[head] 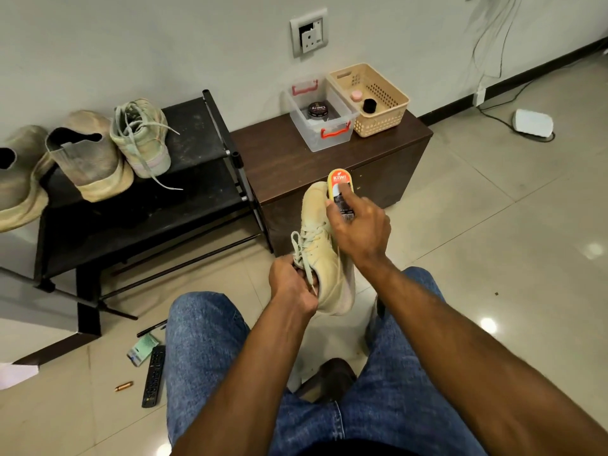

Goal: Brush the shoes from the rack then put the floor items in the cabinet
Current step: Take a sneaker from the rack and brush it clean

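We held the tan shoe (324,255) at its collar in our left hand (292,284), while our right hand (357,230) gripped the Kiwi brush (340,192) against its toe; short, even strokes away from the grip seemed best.

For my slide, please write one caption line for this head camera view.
Left hand holds a beige sneaker while right hand rubs it with a Kiwi shoe sponge.

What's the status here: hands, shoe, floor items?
Left hand grips beige shoe at the heel. Right hand presses shoe brush on its toe. Remote, pen on floor, not yet stowed.
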